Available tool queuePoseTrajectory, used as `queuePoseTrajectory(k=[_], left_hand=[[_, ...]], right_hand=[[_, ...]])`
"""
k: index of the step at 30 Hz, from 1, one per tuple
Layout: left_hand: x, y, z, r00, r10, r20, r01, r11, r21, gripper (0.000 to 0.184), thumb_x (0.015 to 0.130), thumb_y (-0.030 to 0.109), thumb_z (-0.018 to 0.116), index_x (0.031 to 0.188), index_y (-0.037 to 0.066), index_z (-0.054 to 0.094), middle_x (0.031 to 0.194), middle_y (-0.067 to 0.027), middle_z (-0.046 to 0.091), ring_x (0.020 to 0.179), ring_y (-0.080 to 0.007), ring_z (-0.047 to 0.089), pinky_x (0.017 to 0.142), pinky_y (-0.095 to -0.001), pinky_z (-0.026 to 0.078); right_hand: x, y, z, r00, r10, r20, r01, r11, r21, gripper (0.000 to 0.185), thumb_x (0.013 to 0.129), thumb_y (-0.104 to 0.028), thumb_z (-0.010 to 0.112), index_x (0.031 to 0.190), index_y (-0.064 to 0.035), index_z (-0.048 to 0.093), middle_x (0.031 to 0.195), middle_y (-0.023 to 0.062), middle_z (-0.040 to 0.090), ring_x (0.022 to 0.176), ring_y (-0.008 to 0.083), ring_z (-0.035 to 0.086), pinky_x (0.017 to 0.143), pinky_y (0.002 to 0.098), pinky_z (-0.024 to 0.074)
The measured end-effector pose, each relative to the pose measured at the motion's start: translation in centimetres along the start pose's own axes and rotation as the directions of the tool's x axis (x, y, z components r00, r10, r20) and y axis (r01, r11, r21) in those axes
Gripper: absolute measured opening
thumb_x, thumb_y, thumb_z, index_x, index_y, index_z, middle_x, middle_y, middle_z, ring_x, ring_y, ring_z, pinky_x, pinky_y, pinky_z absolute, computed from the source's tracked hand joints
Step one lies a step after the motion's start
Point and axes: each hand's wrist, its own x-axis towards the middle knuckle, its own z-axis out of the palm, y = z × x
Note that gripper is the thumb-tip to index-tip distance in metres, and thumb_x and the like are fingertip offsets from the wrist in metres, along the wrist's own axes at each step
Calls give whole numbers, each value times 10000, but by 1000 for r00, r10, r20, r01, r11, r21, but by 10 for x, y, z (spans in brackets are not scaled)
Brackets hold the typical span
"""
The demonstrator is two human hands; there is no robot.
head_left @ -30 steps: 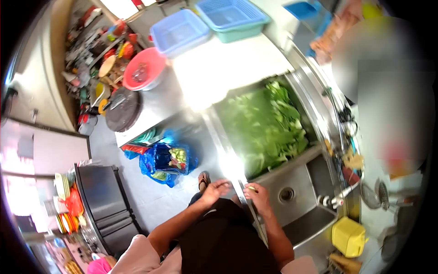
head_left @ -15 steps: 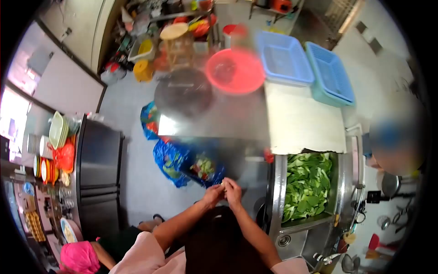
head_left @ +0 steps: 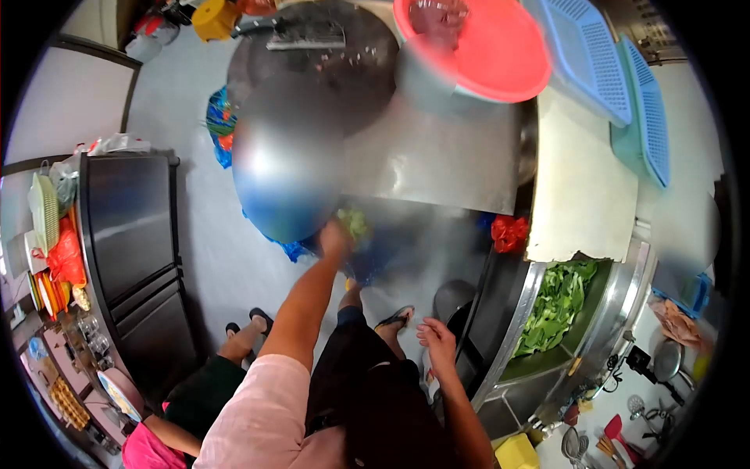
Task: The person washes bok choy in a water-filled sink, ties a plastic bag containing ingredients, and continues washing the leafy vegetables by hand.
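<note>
My left hand (head_left: 334, 241) reaches down and forward to the edge of the blue plastic bag (head_left: 293, 248), which lies low beside the steel table. Pale green vegetable scraps (head_left: 354, 224) show right beside its fingers, which are too blurred to tell whether they hold anything. My right hand (head_left: 437, 340) hangs apart on the right, above the floor near a dark round object (head_left: 459, 303). Its fingers are loosely bent and apart, and I see nothing in them.
Ahead stands the steel table (head_left: 437, 168) with a dark round board (head_left: 367, 59), a cleaver (head_left: 306, 35) and a pink basin (head_left: 500, 47). Leafy greens (head_left: 555, 305) fill a sink on the right. Another person's pink headwear (head_left: 152, 449) shows at lower left, near a black fridge (head_left: 133, 227).
My hands were together, pinching something small and pale. They have separated: the left moved forward to the scraps, the right dropped to the right. The view has shifted closer to the table.
</note>
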Motion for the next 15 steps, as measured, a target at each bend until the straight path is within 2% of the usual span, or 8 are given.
queuePoseTrajectory(k=[2, 3, 5, 7, 9, 12, 14, 15], left_hand=[[29, 10, 14, 988, 151, 17, -152, 980, 129, 232, 875, 273, 599, 1021, 93, 616, 834, -227, 671, 819, -424, 646, 732, -516, 517], [40, 0, 26, 894, 443, -62, -412, 870, 269, 201, 883, 245, 574, 992, 83, 620, 830, -218, 668, 789, -417, 645, 708, -511, 520], [51, 13, 29, 795, 583, 167, -592, 686, 423, 179, 884, 198, 542, 963, 65, 633, 859, -197, 666, 780, -391, 646, 688, -493, 525], [79, 1, 58, 770, 599, 221, -630, 659, 411, 189, 865, 162, 535, 970, 65, 657, 968, -179, 663, 868, -361, 647, 727, -475, 525], [88, -3, 70, 757, 595, 270, -644, 612, 460, 268, 862, 141, 532, 1092, 61, 644, 1045, -201, 649, 952, -384, 621, 819, -481, 500], [92, -5, 68, 700, 632, 332, -713, 597, 368, 315, 876, 127, 518, 1164, 41, 610, 1095, -210, 631, 999, -397, 602, 870, -474, 488], [78, 6, 54, 742, 357, 568, -641, 626, 443, 304, 868, 101, 510, 1154, 53, 603, 1131, -204, 616, 1014, -387, 597, 875, -457, 494], [67, 2, 47, 708, 484, 514, -693, 618, 372, 301, 858, 87, 514, 1146, 61, 598, 1134, -195, 608, 1024, -381, 592, 867, -453, 498]], right_hand=[[1, 12, -4, 998, 46, -49, -45, 999, 30, 300, 945, -147, 590, 1200, 11, 601, 1002, 72, 691, 858, 133, 639, 737, 253, 511], [3, 18, -3, 996, 71, -62, -70, 997, 29, 285, 954, -141, 586, 1190, 17, 603, 1001, 75, 692, 863, 137, 641, 750, 256, 511], [4, 27, 2, 996, 72, -52, -68, 996, 66, 277, 960, -133, 580, 1191, 18, 601, 1003, 73, 693, 868, 138, 642, 763, 258, 511], [4, 30, 10, 996, 79, -34, -76, 993, 95, 263, 972, -117, 563, 1196, 16, 601, 1035, 74, 690, 886, 137, 639, 783, 262, 509], [6, 42, 15, 993, 110, -38, -104, 986, 130, 263, 969, -109, 550, 1199, 5, 605, 1051, 91, 687, 880, 141, 642, 783, 266, 514], [5, 38, 22, 988, 148, -48, -138, 976, 168, 266, 969, -101, 542, 1207, 0, 606, 1062, 100, 683, 895, 142, 638, 807, 268, 514], [5, 34, 23, 991, 132, -40, -124, 980, 156, 266, 970, -100, 540, 1207, 1, 606, 1060, 99, 683, 901, 141, 636, 808, 267, 512], [4, 32, 23, 990, 138, -40, -129, 979, 160, 265, 970, -99, 539, 1205, 2, 607, 1060, 100, 683, 901, 141, 636, 805, 266, 512]])
